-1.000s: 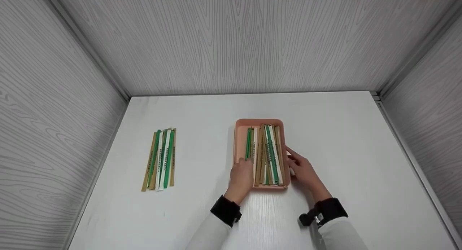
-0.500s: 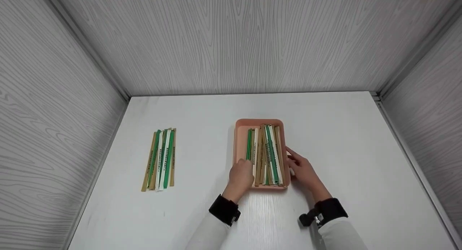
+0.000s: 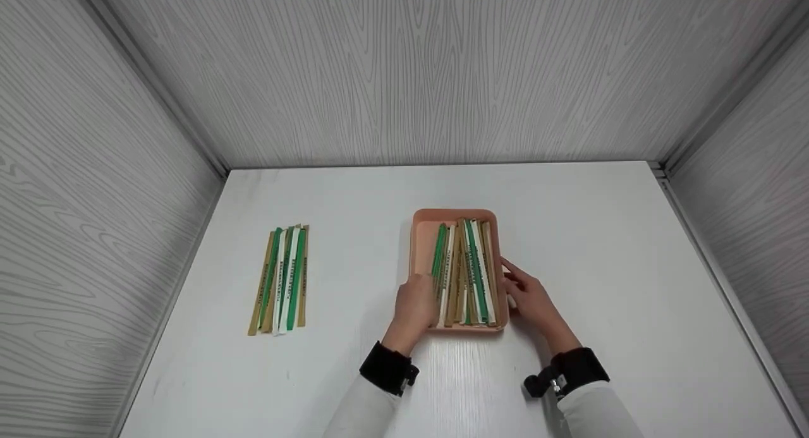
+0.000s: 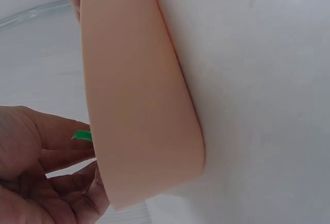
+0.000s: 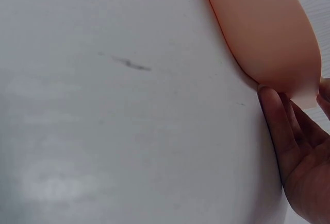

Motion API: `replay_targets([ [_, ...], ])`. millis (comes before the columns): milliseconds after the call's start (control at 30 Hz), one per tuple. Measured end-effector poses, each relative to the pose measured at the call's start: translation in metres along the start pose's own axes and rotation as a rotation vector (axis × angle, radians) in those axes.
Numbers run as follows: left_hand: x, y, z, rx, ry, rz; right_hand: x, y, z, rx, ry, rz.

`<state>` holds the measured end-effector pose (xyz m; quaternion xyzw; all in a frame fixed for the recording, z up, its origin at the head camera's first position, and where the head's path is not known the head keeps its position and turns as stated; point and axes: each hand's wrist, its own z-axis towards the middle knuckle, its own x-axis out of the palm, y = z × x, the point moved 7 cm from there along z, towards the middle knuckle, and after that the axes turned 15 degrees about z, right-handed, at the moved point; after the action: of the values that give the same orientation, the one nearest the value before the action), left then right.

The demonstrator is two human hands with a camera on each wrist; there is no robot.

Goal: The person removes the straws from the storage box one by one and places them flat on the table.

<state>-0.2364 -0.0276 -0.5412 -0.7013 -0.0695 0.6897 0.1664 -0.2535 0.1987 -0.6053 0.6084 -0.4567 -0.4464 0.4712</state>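
A pink tray point(image 3: 425, 236) holds several long, thin, paper-wrapped straws point(image 3: 464, 267) in green, white and brown, lying lengthwise towards its right side. My left hand point(image 3: 415, 304) reaches over the tray's near left part with curled fingers and holds a green straw point(image 3: 439, 251). One green end point(image 4: 82, 135) shows above the rim beside that hand in the left wrist view; some fingertips are hidden behind the wall. My right hand point(image 3: 533, 304) rests at the tray's right side, its extended fingers point(image 5: 278, 121) touching the outer wall low by the table.
On the left of the white table point(image 3: 354, 236) lies a second bundle of similar straws point(image 3: 281, 280), side by side. Grey wood-grain panels point(image 3: 404, 78) stand at the back and both sides.
My left hand has drawn slightly left, and the green straw under it now leans, its far end a little further right. My right hand and the tray stay nearly still.
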Motion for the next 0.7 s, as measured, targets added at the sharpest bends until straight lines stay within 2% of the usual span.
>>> replay_targets([
  [167, -0.014, 0.009, -0.003, -0.021, -0.038, -0.076, -0.001, 0.0, 0.001, -0.008, -0.007, -0.019],
  [333, -0.029, 0.029, -0.009, -0.074, -0.082, -0.115, -0.001, 0.0, 0.002, -0.009, -0.012, -0.016],
  [533, -0.045, 0.07, -0.018, -0.222, -0.112, -0.126, 0.0, -0.002, 0.001, 0.011, -0.008, 0.008],
  [700, -0.058, 0.11, -0.028, -0.3, -0.163, -0.14, 0.002, 0.001, -0.002, 0.038, 0.004, 0.048],
])
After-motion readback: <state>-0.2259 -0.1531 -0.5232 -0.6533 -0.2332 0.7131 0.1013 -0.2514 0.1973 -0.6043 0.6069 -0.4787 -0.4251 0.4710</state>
